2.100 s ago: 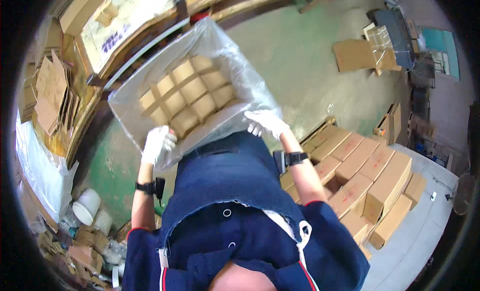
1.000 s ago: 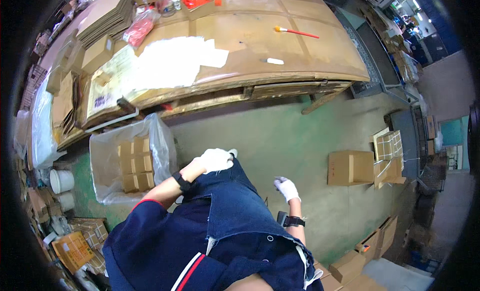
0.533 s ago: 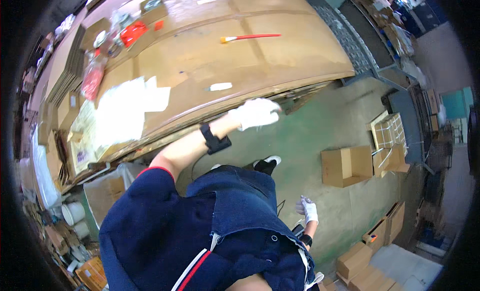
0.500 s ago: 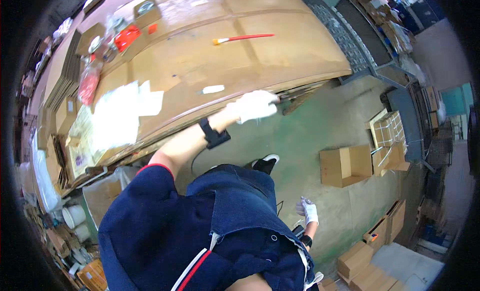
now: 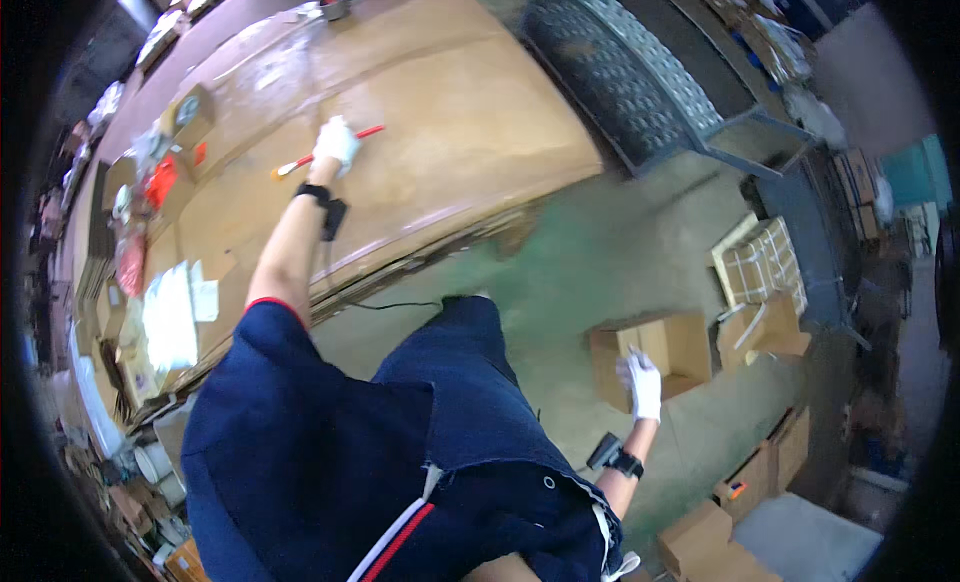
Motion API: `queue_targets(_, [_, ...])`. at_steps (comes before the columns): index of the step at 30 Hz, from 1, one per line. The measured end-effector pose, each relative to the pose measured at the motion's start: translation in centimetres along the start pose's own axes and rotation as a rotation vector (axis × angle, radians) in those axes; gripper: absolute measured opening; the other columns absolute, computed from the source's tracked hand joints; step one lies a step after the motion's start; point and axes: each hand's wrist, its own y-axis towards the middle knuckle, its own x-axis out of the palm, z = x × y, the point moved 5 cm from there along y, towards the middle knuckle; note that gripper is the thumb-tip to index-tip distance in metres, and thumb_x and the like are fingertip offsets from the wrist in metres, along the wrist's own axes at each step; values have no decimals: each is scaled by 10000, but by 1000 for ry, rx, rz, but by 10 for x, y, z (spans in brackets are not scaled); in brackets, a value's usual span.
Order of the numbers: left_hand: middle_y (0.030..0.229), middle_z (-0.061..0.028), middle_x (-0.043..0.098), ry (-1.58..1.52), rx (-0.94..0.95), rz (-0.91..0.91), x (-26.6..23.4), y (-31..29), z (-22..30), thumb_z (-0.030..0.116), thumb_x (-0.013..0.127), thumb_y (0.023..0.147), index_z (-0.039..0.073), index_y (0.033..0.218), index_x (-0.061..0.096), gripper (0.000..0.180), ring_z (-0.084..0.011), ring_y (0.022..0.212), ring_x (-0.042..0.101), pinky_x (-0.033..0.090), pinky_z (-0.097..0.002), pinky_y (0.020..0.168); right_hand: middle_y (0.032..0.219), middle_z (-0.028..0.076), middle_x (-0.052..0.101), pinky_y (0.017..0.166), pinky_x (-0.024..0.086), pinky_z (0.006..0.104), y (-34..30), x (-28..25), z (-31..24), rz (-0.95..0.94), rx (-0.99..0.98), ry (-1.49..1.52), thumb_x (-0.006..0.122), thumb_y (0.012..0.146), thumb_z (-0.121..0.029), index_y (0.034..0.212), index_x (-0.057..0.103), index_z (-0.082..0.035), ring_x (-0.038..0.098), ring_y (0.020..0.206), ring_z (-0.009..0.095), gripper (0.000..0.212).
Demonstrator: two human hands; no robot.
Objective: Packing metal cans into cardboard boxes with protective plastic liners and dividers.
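A paintbrush (image 5: 298, 166) with a red handle and a yellowish tip lies across the brown cardboard-covered table (image 5: 470, 112). My left hand (image 5: 338, 146), in a white glove, is closed round the middle of its handle. The tip and the handle's end show on either side of the glove; my fingertips are hidden. My right hand (image 5: 645, 386), also gloved in white, hangs low on the right with its fingers apart and nothing in them. In the picture it overlaps the near side of an open carton (image 5: 685, 347) on the floor; I cannot tell whether they touch.
White sheets (image 5: 172, 322) lie at the table's left, near small boxes and an orange-red bag (image 5: 160, 184). A metal cup (image 5: 335, 6) stands at the far edge. A grey metal-framed cart (image 5: 625, 92) stands beyond the table's right end. A cable (image 5: 395, 306) runs near the table edge.
My left hand has gone from the table's near edge forward and left onto the paintbrush. My right hand has swung forward toward the open carton. The whole view has shifted and turned.
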Motion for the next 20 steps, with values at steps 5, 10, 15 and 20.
queue_targets(5, [1076, -211, 631, 244, -33, -32, 27, 19, 3, 146, 427, 894, 66, 1069, 591, 253, -385, 1003, 604, 505, -460, 826, 977, 72, 679, 751, 495, 283, 112, -15, -77, -77, -99, -294, 551, 921, -237, 1219, 602, -74, 622, 817, 134, 344])
queue_targets(10, [1028, -181, 628, 199, -65, 211, 27, 29, 6, 157, 405, 920, 123, 1221, 550, 335, -357, 913, 625, 505, -466, 769, 1053, 133, 672, 847, 482, 303, 196, -55, -99, -154, 21, -458, 568, 894, -261, 1194, 608, -59, 643, 925, 207, 364])
queue_targets(15, [964, -132, 612, 202, 53, 221, 12, 41, 159, 149, 445, 917, 215, 1248, 520, 346, -348, 785, 633, 509, -464, 669, 1133, 174, 639, 897, 473, 351, 297, -104, -134, -116, -4, -581, 573, 874, -284, 1148, 625, -45, 610, 1062, 304, 368])
queue_targets(20, [982, -136, 590, 177, 192, 105, 22, 62, 314, 202, 509, 905, 237, 1222, 510, 319, -353, 883, 619, 517, -434, 710, 1075, 226, 625, 892, 479, 404, 392, -124, -215, -184, -221, -856, 539, 871, -349, 1131, 636, -53, 602, 1024, 359, 406])
